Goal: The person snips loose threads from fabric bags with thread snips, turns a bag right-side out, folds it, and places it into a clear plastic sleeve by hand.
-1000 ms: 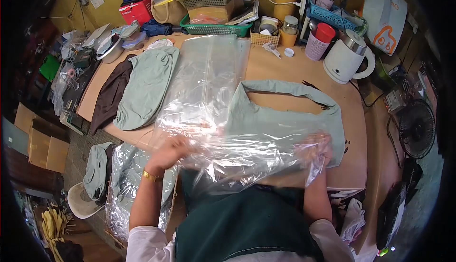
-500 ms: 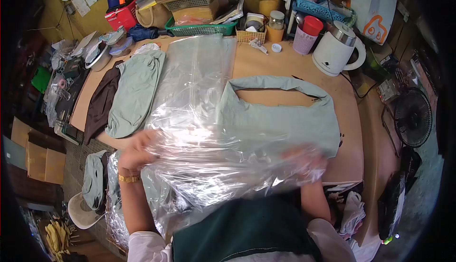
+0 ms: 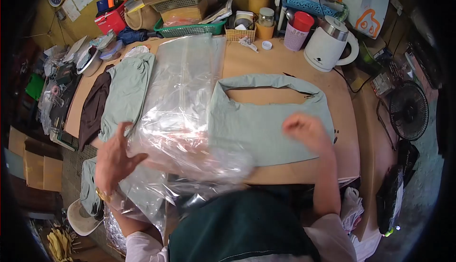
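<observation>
A pale grey-green cloth bag (image 3: pixel 270 133) with a wide strap loop lies on the work table (image 3: pixel 228 175). My right hand (image 3: pixel 308 130) is over its right half, fingers bent and blurred; nothing shows in it. My left hand (image 3: pixel 115 160) is open, thumb and fingers spread, at the left side of the clear plastic bags (image 3: pixel 183 100). The loose near end of the plastic bunches up, blurred, and hangs over the table's front edge towards my lap. Its right part overlaps the cloth bag's left edge.
Another grey-green cloth piece (image 3: pixel 126 91) and a dark brown one (image 3: pixel 95 105) lie at the left. Along the back stand a green basket (image 3: pixel 190 30), a pink cup (image 3: pixel 294 38) and a white kettle (image 3: pixel 327 46). A black fan (image 3: pixel 408 110) stands at the right.
Both hands have let go of the plastic, which has dropped and slid left off much of the cloth bag. My right hand has risen over that bag; my left has opened and moved left.
</observation>
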Tool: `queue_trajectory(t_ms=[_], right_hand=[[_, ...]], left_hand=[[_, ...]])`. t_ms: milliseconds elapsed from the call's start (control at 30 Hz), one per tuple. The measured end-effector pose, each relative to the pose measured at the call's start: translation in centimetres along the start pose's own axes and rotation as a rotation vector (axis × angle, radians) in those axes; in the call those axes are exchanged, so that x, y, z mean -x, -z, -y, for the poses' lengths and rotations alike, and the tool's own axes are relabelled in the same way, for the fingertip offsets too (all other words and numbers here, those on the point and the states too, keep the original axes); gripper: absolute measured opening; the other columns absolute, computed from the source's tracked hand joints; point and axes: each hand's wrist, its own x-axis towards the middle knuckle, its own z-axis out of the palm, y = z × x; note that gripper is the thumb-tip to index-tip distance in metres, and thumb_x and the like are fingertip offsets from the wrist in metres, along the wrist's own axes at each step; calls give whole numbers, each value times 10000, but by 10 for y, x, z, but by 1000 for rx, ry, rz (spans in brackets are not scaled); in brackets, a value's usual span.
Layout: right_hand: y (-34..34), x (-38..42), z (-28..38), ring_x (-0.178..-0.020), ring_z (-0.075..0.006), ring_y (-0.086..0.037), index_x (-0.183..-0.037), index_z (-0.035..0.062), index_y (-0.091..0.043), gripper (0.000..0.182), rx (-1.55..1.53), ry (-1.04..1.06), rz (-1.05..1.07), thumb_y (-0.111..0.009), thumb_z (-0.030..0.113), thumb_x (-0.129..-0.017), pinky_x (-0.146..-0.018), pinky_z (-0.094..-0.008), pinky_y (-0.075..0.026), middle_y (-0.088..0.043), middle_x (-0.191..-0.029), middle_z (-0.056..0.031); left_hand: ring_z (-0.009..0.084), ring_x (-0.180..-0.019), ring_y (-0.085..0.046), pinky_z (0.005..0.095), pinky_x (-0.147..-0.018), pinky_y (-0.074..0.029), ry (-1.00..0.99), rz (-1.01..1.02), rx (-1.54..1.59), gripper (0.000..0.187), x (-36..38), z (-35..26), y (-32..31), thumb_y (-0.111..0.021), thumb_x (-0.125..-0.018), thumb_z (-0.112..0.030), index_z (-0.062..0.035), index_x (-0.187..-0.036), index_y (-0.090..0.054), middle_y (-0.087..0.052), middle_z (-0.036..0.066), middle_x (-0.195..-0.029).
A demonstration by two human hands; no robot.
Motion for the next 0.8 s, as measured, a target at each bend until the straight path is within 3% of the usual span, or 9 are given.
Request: queue_trajectory(t_ms=[33, 100, 133, 233, 333, 433, 500, 633, 800], right_hand=[[18, -16, -7, -855, -98, -582, -986, -24, -643, 227, 197, 52, -177, -726, 104, -818, -739, -237, -473, -632, -996, -42], [34, -50, -9, -829, -107, -588, -971, -33, -657, 232, 548, 43, -288, -732, 101, -797, -726, -250, -476, -643, -961, -63], [36, -64, -15, -829, -107, -588, -971, -33, -657, 232, 550, 42, -292, -732, 101, -797, -726, -250, -476, -643, -961, -63], [28, -95, -38, -825, -193, -626, -982, -6, -680, 255, 706, 41, -186, -732, 150, -787, -755, -287, -487, -662, -892, -118], [27, -108, -64, -761, -221, -624, -1007, -3, -682, 303, 769, 74, -73, -748, 170, -767, -737, -318, -492, -682, -840, -119], [31, -112, -80, -674, -168, -603, -943, -10, -685, 203, 589, 76, -154, -717, 132, -800, -668, -282, -483, -675, -784, -85], [36, -116, -74, -594, -89, -539, -815, 0, -656, 99, 87, -58, -391, -659, 91, -852, -570, -240, -434, -621, -696, -17], [37, -126, -40, -555, -47, -442, -716, 31, -572, 195, -8, 24, -540, -626, 99, -891, -500, -223, -355, -509, -629, 48], [-15, -137, 15, -655, -73, -519, -890, 35, -636, 109, -74, 162, -189, -638, 144, -893, -588, -208, -397, -570, -720, 32]], left_hand=[[391, -898, -627, 429, -818, -505, -166, -246, 23, 884, 2, -5, -4, -845, -636, -162, -122, -1401, -403, -623, 192, -1007], [364, -1069, -592, 417, -880, -489, -436, -92, 100, 959, -5, -34, -11, -866, -603, -173, -154, -1431, -381, -575, 179, -1211], [363, -1121, -574, 424, -915, -479, -352, 249, 112, 987, -9, -60, -18, -857, -632, -197, -199, -1469, -333, -537, 188, -1300], [382, -1040, -630, 444, -808, -543, -595, 494, -14, 921, -14, -120, -69, -795, -724, -397, -286, -1493, -299, -291, 177, -1531], [383, -984, -658, 443, -737, -566, -735, 327, -94, 915, -26, -112, -143, -769, -740, -448, -296, -1502, -286, -219, 178, -1560], [376, -994, -657, 430, -720, -572, -705, 353, -57, 917, -25, -113, -145, -774, -729, -445, -293, -1499, -299, -195, 196, -1562], [374, -998, -655, 426, -708, -572, -691, 362, -53, 923, -21, -113, -146, -780, -722, -437, -286, -1498, -303, -179, 198, -1567], [367, -992, -658, 415, -693, -571, -695, 348, -92, 941, -19, -114, -146, -795, -705, -395, -279, -1499, -303, -151, 200, -1573], [365, -983, -660, 417, -697, -571, -697, 301, -87, 954, -17, -114, -148, -807, -693, -350, -281, -1499, -301, -146, 198, -1574]])
